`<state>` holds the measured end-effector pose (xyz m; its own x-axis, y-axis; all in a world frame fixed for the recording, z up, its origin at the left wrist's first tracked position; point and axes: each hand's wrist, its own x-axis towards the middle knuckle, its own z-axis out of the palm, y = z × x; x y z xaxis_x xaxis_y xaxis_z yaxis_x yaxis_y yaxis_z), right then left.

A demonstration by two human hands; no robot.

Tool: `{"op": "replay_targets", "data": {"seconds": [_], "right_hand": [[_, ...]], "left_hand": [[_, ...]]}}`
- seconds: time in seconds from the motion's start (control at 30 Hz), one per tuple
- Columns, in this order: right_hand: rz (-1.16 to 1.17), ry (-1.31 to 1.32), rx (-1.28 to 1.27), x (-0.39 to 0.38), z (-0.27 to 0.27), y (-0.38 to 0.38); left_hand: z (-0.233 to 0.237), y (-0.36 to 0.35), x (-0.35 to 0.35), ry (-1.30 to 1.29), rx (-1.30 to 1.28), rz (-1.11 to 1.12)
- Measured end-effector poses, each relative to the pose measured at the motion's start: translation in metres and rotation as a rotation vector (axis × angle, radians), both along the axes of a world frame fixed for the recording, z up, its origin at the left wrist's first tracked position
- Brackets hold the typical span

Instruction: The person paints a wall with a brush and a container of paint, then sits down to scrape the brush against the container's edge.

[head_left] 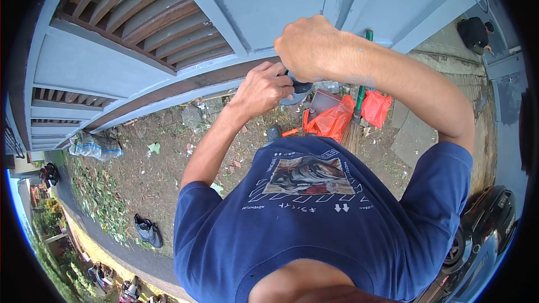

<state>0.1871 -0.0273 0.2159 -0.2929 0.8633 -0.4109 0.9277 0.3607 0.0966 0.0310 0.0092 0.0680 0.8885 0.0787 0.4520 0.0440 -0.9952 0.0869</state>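
Note:
My left hand [263,88] is closed with its fingers at the rim of a small dark container [304,87], which has a blue-grey lower part. Just above it, my right hand [306,47] is closed in a fist, back of the hand toward me. Whatever the right fingers hold is hidden behind the hand. Both hands are close together in front of a blue-grey painted panel wall [269,0]. The right forearm crosses over the container and covers part of it.
Below the hands are a dustpan [324,102], orange-red plastic bags [332,120] and a broom [352,133] with a green handle. Slatted vents [149,17] sit in the wall at left. A person [474,33] is at far right; a dark car [485,230] stands lower right.

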Motion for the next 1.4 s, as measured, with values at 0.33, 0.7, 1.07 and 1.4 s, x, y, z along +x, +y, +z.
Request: {"op": "replay_targets", "data": {"seconds": [0.33, 0.7, 1.07, 1.4], "right_hand": [[-0.099, 0.175, 0.016, 0.019, -0.039, 0.015], [-0.507, 1.041, 0.352, 0.080, -0.126, -0.022], [-0.226, 0.793, 0.914, 0.021, -0.195, -0.063], [-0.170, 0.797, 0.635, 0.031, -0.188, -0.031]], "left_hand": [[-0.008, 0.007, -0.002, -0.004, -0.053, 0.062], [-0.013, 0.020, -0.005, -0.029, -0.065, 0.106], [-0.017, 0.025, 0.011, -0.038, -0.077, 0.128], [-0.017, 0.028, 0.006, -0.037, -0.098, 0.200]]}}
